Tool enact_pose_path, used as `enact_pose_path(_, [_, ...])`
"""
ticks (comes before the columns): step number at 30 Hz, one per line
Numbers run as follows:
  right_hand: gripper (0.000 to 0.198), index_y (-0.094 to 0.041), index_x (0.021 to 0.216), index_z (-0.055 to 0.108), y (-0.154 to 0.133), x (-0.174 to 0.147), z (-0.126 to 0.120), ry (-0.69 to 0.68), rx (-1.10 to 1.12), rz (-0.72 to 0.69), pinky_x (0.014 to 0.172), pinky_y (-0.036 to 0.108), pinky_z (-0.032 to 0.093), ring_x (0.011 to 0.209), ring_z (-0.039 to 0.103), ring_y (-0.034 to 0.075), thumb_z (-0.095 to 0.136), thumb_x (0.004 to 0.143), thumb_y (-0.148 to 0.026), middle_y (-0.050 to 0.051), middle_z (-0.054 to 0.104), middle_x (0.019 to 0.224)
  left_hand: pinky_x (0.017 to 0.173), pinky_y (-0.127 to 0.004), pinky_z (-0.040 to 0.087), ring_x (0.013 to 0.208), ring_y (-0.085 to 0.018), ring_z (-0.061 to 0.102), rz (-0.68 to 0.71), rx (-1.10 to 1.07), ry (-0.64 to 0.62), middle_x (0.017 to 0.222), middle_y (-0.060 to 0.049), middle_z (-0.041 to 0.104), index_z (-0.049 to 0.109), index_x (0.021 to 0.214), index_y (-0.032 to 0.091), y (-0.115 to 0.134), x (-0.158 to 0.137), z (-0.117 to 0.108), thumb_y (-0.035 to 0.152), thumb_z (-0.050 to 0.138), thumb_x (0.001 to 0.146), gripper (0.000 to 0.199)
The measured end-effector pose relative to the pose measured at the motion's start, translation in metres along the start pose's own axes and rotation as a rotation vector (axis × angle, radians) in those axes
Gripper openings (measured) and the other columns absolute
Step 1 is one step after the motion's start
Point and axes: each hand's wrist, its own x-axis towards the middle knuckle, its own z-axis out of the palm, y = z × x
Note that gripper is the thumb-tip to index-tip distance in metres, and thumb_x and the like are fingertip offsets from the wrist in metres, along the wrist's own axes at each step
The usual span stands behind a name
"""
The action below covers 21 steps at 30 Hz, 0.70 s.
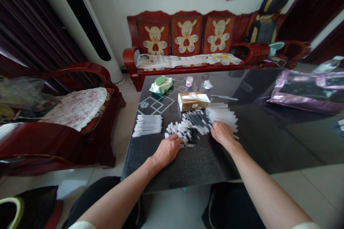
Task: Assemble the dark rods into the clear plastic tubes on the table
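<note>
My left hand (168,149) is at the near edge of a heap of white pen caps (178,128). Its fingers are curled and pressed together, and whatever lies between them is hidden. Small black pen parts (192,136) are mixed in beside the caps. At the lower left of a stack of translucent white pen barrels (221,113), my right hand (222,133) has its fingers closed, their tips partly out of sight. Thin dark pen refills (197,118) lie between the two piles. To the left, several capped white pens (147,126) form a neat row.
Behind the piles stand a gold tissue box (192,102), a green wipes pack (161,85) and a small white cup (189,81). A crumpled tissue (208,84) sits nearby. A pink-edged plastic bag (306,91) rests at the right of the dark table (166,175).
</note>
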Motion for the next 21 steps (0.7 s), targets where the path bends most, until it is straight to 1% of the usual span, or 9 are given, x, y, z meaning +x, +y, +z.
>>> enact_pose_path(3, [0.026,-0.011,0.095,0.067,-0.004,-0.002,0.0,0.011,-0.007,-0.009,0.069,0.03,0.045,0.084,0.069,0.027,0.044,0.086,-0.019,0.018,0.071,0.089,0.08,-0.025,0.046,0.09,-0.017,0.057,0.023,-0.002,0.008,0.096,-0.005,0.058,0.061,0.097,0.019,0.001,-0.001,-0.001,0.024,0.046,0.093,0.016])
enact_pose_path(6, [0.026,-0.011,0.097,0.068,-0.005,0.0,-0.001,0.007,0.011,0.035,0.069,0.03,0.045,0.085,0.069,0.027,0.046,0.085,-0.02,0.019,0.071,0.09,0.08,-0.025,0.046,0.09,-0.017,0.058,0.019,-0.014,0.021,0.096,-0.005,0.059,0.062,0.098,0.02,0.001,-0.001,-0.002,0.024,0.046,0.093,0.017])
enact_pose_path(9, [0.025,-0.011,0.094,0.069,-0.001,0.002,-0.004,0.002,0.042,0.083,0.069,0.03,0.046,0.086,0.069,0.028,0.048,0.084,-0.021,0.02,0.072,0.092,0.08,-0.025,0.045,0.091,-0.017,0.058,0.02,-0.04,0.043,0.096,-0.005,0.06,0.063,0.098,0.02,0.001,-0.003,-0.004,0.022,0.048,0.092,0.017])
enact_pose_path(11, [0.024,-0.011,0.09,0.069,0.003,0.003,-0.008,0.034,0.079,0.1,0.067,0.03,0.046,0.085,0.069,0.028,0.049,0.083,-0.021,0.02,0.072,0.09,0.08,-0.025,0.046,0.091,-0.017,0.059,0.021,-0.079,0.073,0.096,-0.005,0.061,0.064,0.098,0.02,0.001,-0.003,-0.005,0.021,0.049,0.091,0.017])
enact_pose_path(13, [0.019,-0.013,0.083,0.068,0.007,0.001,-0.011,0.028,0.235,0.126,0.063,0.027,0.047,0.076,0.07,0.024,0.052,0.081,-0.022,0.017,0.072,0.082,0.08,-0.025,0.046,0.089,-0.017,0.06,0.004,-0.147,0.127,0.095,-0.006,0.062,0.065,0.1,0.019,0.001,-0.003,-0.006,0.022,0.05,0.09,0.018])
enact_pose_path(14, [0.016,-0.014,0.081,0.066,0.007,-0.001,-0.013,-0.011,0.371,0.139,0.058,0.026,0.046,0.068,0.069,0.022,0.053,0.08,-0.023,0.014,0.071,0.075,0.08,-0.026,0.046,0.086,-0.017,0.06,-0.012,-0.193,0.159,0.094,-0.006,0.063,0.066,0.1,0.019,0.001,-0.002,-0.006,0.023,0.051,0.09,0.019])
enact_pose_path(16, [0.011,-0.015,0.078,0.062,0.002,-0.009,-0.014,-0.154,0.7,0.128,0.049,0.022,0.045,0.051,0.064,0.015,0.055,0.079,-0.025,0.006,0.068,0.063,0.077,-0.026,0.047,0.08,-0.016,0.061,-0.066,-0.321,0.214,0.09,-0.006,0.064,0.068,0.099,0.019,0.002,0.0,-0.006,0.026,0.054,0.088,0.02])
enact_pose_path(18, [0.009,-0.016,0.077,0.057,-0.011,-0.022,-0.016,-0.3,0.98,0.033,0.041,0.02,0.043,0.041,0.058,0.012,0.056,0.077,-0.025,0.001,0.064,0.057,0.067,-0.025,0.048,0.068,-0.014,0.06,-0.154,-0.53,0.217,0.08,-0.005,0.065,0.069,0.099,0.017,0.001,0.002,-0.005,0.033,0.057,0.086,0.024])
enact_pose_path(21, [0.006,-0.017,0.074,0.054,-0.042,-0.046,-0.019,-0.421,1.134,-0.177,0.038,0.018,0.042,0.038,0.055,0.01,0.056,0.074,-0.023,-0.002,0.061,0.054,0.053,-0.023,0.047,0.056,-0.012,0.058,-0.316,-0.971,0.175,0.072,-0.004,0.064,0.066,0.105,0.012,0.001,0.006,0.0,0.043,0.061,0.082,0.038])
